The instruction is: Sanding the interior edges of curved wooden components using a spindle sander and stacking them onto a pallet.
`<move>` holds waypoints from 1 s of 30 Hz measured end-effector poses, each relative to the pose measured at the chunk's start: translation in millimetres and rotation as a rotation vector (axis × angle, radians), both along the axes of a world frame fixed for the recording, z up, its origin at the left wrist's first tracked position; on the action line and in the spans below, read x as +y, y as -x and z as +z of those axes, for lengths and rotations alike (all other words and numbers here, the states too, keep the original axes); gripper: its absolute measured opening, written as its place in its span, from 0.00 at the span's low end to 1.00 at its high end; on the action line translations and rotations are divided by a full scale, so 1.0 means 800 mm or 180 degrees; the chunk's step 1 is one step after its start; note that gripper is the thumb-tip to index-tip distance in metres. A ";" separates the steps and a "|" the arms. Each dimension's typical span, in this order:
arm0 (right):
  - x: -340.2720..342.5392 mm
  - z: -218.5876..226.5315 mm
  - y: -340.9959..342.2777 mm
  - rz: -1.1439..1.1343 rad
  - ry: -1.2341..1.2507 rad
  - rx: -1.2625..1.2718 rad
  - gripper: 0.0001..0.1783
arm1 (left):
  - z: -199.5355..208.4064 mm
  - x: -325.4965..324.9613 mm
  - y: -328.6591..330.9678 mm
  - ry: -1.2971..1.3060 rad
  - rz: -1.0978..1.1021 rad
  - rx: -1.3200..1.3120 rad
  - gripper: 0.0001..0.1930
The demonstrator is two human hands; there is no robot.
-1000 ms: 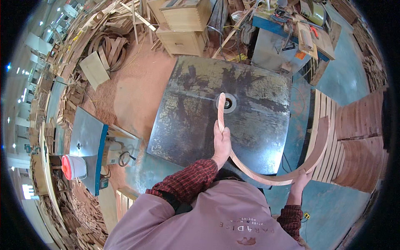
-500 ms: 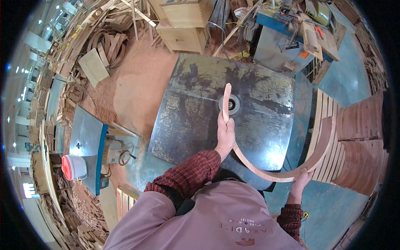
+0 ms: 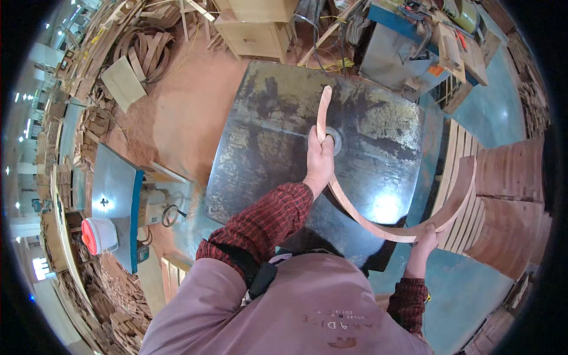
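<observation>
A long C-shaped curved piece of wood (image 3: 378, 231) spans both of my hands. My left hand (image 3: 320, 160) is closed round it near its far end, above the middle of a dark, worn metal machine table (image 3: 260, 136). Just right of that hand, a round spindle opening (image 3: 337, 142) in the tabletop is partly hidden by the wood and fingers. Off the table's near right corner, my right hand (image 3: 427, 241) grips the lower bend from below. The wood's other end curves up at the right, in front of stacked boards.
Curved reddish boards (image 3: 512, 171) are stacked at the right beside pale slats (image 3: 452, 168). A blue-edged machine (image 3: 118, 195) with a red-lidded bucket (image 3: 105, 235) stands left. Beyond the table are a wooden cabinet (image 3: 251, 38) and a cluttered bench (image 3: 396, 53). Offcuts pile up far left.
My left hand and the wood's far end have moved forward over the table, hiding more of the spindle opening. The right hand keeps its hold. The view has shifted slightly.
</observation>
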State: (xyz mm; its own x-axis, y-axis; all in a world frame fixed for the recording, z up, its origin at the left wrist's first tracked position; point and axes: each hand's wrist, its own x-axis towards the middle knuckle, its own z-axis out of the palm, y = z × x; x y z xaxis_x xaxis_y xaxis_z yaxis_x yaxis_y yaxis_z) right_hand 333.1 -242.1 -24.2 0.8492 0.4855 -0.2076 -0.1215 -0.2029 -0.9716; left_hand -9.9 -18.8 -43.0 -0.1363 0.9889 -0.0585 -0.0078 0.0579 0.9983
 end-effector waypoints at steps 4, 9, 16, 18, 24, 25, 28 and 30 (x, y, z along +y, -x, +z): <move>0.018 -0.019 -0.016 0.0052 -0.0069 -0.0132 0.29 | 0.011 0.021 0.001 0.0223 -0.0112 -0.0166 0.29; 0.065 -0.017 -0.006 0.0035 -0.0148 0.0012 0.27 | 0.006 0.069 0.011 0.0135 -0.0004 -0.0064 0.28; 0.157 0.029 0.055 0.0013 0.0110 0.0017 0.25 | 0.020 0.133 0.034 0.0198 0.0111 -0.0004 0.21; 0.185 0.012 0.052 -0.0015 0.0073 -0.0167 0.24 | 0.008 0.156 0.046 -0.0109 0.0284 0.0134 0.18; 0.280 -0.011 0.072 0.0174 0.0117 -0.0261 0.29 | 0.005 0.204 0.107 -0.0080 0.0639 0.0220 0.17; 0.290 -0.010 0.079 0.0283 0.0117 -0.0365 0.30 | 0.016 0.212 0.114 -0.0059 0.0732 0.0317 0.17; 0.333 -0.006 0.110 0.0294 0.0229 -0.0544 0.29 | 0.008 0.215 0.153 0.0093 0.0826 0.0078 0.19; 0.361 -0.003 0.133 0.0357 0.0231 -0.0500 0.28 | 0.003 0.211 0.178 0.0066 0.1025 -0.0083 0.19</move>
State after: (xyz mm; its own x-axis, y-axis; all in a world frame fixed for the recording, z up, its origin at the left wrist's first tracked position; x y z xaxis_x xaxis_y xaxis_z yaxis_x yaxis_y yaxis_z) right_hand 226.9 47.0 -26.9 0.8154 0.5673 -0.1148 0.0576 -0.2769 -0.9592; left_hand -152.7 149.9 -40.3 -0.4402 0.8938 -0.0858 -0.0546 0.0687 0.9961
